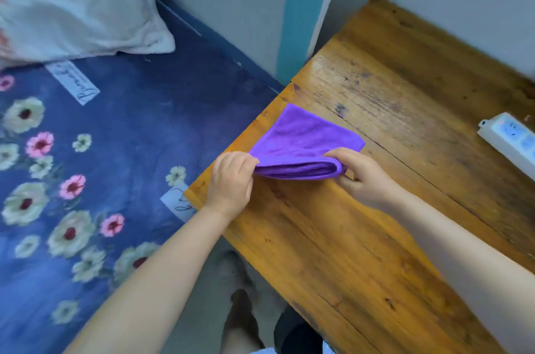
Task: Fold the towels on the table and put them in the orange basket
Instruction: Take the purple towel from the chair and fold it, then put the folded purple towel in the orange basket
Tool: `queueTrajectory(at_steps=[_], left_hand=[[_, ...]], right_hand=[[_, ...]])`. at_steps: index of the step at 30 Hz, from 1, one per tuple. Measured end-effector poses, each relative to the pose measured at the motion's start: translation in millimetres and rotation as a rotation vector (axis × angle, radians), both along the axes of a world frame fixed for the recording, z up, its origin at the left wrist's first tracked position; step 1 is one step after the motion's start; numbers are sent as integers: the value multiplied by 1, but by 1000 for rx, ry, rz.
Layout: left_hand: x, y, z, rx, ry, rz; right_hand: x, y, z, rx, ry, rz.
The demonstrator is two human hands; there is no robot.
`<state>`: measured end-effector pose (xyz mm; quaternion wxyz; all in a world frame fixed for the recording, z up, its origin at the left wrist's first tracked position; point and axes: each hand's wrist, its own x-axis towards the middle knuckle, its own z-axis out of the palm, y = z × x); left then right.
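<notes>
A purple towel [301, 139], folded into several layers, lies near the left edge of the wooden table [362, 238]. My left hand [231, 177] pinches its near left corner, fingers curled round the folded edge. My right hand [359, 174] grips the near right end of the fold, thumb under and fingers on top. The near edge of the towel is lifted slightly off the wood; the far part rests on the table. No orange basket is in view.
A white power strip [509, 139] lies at the table's right edge. Left of the table is a bed with a blue floral sheet [86, 180] and a pale pillow [78, 3]. Walls stand close behind the table.
</notes>
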<state>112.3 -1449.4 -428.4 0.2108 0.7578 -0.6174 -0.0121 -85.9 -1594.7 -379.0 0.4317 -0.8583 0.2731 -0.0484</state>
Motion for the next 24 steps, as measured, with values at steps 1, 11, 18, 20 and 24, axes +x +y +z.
queueTrajectory(at_steps=[1, 11, 18, 20, 24], left_hand=[[3, 10, 6, 4, 1, 30], [34, 174, 50, 35, 217, 405], [84, 345, 105, 27, 495, 583], [101, 406, 123, -14, 578, 646], [126, 503, 146, -141, 644, 846]], right_hand=[[5, 4, 7, 36, 13, 20], [117, 119, 99, 298, 51, 344], [197, 245, 107, 383, 124, 358], [225, 297, 109, 416, 112, 386], [273, 388, 114, 501, 113, 462]])
